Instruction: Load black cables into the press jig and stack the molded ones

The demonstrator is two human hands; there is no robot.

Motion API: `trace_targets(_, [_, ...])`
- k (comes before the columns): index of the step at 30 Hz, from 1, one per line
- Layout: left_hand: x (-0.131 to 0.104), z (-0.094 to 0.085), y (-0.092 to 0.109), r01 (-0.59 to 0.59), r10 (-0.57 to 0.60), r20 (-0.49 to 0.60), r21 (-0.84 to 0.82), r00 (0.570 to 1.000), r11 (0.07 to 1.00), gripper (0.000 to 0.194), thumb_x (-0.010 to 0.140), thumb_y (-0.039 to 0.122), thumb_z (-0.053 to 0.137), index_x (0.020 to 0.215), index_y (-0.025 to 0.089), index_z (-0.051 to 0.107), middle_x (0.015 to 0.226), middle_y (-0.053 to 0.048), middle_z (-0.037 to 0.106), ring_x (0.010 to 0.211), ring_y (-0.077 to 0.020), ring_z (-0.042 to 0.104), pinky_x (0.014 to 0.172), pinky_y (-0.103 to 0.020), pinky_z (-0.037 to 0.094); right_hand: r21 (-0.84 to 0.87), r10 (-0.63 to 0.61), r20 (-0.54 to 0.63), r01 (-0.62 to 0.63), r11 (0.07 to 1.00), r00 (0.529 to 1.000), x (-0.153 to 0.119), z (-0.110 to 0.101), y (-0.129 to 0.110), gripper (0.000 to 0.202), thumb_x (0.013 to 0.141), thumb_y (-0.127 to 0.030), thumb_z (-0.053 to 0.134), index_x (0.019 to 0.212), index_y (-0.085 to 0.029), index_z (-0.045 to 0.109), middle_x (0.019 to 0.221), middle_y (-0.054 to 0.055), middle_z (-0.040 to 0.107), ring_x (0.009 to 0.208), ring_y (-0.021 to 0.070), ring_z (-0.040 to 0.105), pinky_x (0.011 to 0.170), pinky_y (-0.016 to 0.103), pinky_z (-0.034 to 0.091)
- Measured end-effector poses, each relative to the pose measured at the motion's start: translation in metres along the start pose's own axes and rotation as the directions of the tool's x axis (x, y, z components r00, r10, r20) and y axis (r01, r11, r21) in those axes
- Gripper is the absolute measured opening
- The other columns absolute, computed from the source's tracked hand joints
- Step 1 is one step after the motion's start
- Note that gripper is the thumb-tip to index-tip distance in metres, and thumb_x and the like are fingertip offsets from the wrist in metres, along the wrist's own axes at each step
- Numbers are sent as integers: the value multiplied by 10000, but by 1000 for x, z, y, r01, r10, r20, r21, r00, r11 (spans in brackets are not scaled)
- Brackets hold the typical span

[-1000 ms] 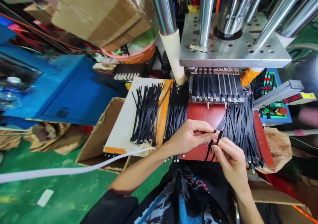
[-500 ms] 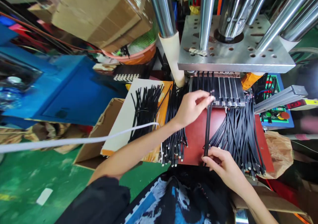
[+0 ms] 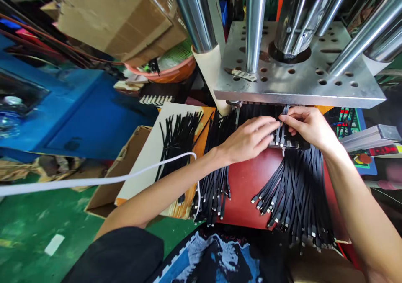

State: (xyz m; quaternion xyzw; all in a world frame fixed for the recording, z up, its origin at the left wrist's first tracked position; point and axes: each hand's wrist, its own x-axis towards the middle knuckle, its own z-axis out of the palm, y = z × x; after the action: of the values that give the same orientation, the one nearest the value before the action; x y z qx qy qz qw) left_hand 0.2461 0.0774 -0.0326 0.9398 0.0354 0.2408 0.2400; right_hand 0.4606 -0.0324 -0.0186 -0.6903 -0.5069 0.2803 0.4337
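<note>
Black straps [image 3: 284, 126] now sit at the slotted fixture [image 3: 276, 138] under the steel press plate [image 3: 295, 88]; half a second earlier they hung between the hands over the red surface [image 3: 248, 182]. Both hands have moved up: the right hand [image 3: 309, 126] has its fingers pinched on the strap ends, and the left hand [image 3: 248, 140] has its fingers extended, pressing beside them. Loading seems under way. Below the fingers lies a strap pile [image 3: 295, 191]; to their left, the cardboard box [image 3: 125, 170] has a board over its opening, so its contents cannot be told.
</note>
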Motion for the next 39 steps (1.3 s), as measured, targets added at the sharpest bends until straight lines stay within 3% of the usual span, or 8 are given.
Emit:
trace_targets(3, [-14,0,2,-249,215,174,207,961,946,314,1064,218,544,1338,146,681,1451,-168,664,1382,-311,610,1130,-503,505,-77,-13,4,14,997,1000,5,3,5,451,920,-582,763,800,-148,736,551,-37,599,443,74,513,477,210,372])
trace_targets(9, [-10,7,5,-338,254,247,409,935,847,321,1073,151,499,1322,100,695,1544,-172,618,1439,-313,567,1170,-504,475,-45,-35,-104,30,999,994,0,5,11,348,909,-497,779,1013,-165,783,688,-7,672,451,98,508,432,235,377])
trace_targets(13, [-10,13,19,-265,163,251,458,954,848,420,1075,325,581,1430,111,642,1550,-190,608,1448,-334,554,1204,-543,441,60,-3,-78,7,998,997,4,7,15,425,885,-447,782,1200,-164,752,802,-1,685,472,104,514,400,237,377])
trace_targets(18, [-18,29,43,-87,-6,168,537,986,839,458,1089,344,549,1482,115,608,1588,-186,574,1512,-341,499,1275,-556,376,-363,-150,-294,35,931,944,-14,15,3,237,951,-286,676,1108,-151,791,911,83,734,665,189,647,671,342,550])
trace_targets(21, [-20,33,54,-37,-75,184,538,980,842,510,1091,362,530,1521,90,576,1630,-208,522,1562,-363,436,1292,-588,346,-645,-271,-134,124,754,953,-47,17,-4,382,1006,-169,501,1236,-153,806,1081,151,695,900,255,676,836,396,560])
trace_targets(24, [-11,30,55,15,-127,209,468,970,884,651,1072,478,536,1565,52,523,1682,-227,446,1600,-370,368,1317,-621,286,-786,-220,-11,128,605,975,-61,17,-2,496,1035,-143,423,1422,-175,732,1071,159,644,929,273,656,835,396,549])
trace_targets(31, [33,24,38,159,-269,168,484,948,861,644,1102,415,419,1590,-1,474,1674,-243,447,1572,-407,402,1325,-673,191,-865,-106,-81,-17,501,991,-5,16,3,515,1056,-150,408,1499,-198,667,1155,192,682,1005,320,688,837,398,519])
trace_targets(39, [56,18,17,192,-294,156,466,943,864,553,1106,334,396,1544,18,518,1629,-225,516,1532,-371,454,1286,-592,309,-889,-42,-100,-71,452,994,20,17,-10,490,1041,-159,352,1389,-130,697,1225,249,734,1076,373,688,873,448,500])
